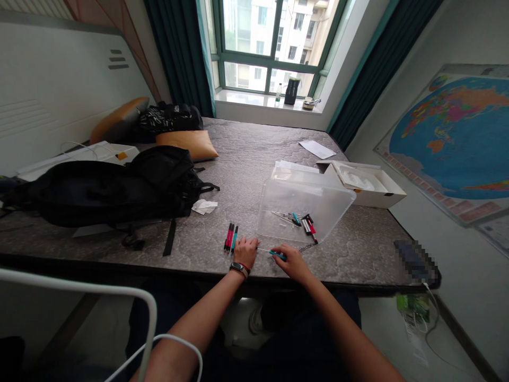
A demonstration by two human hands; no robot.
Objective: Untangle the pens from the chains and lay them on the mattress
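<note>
My right hand (291,260) is closed on a teal pen barrel (277,255) just above the mattress-like surface. A thin pale pen refill (263,249) runs from the left end of the barrel toward my left hand (246,251). The fingers of my left hand are closed at the refill's other end; their exact grip is too small to see. Beside my left hand lie several pens (230,237), red-and-black and teal. A clear plastic bin (332,212) lies beyond my hands, with loose pen parts (294,218) and black, white and red pieces (308,225) in it.
On the left a black backpack (99,185) takes up much of the surface, with a crumpled tissue (204,206) near it. An open white box (377,185) stands at the right. A phone (417,262) with a cable rests at the right corner. A white metal rail (99,286) crosses the lower left.
</note>
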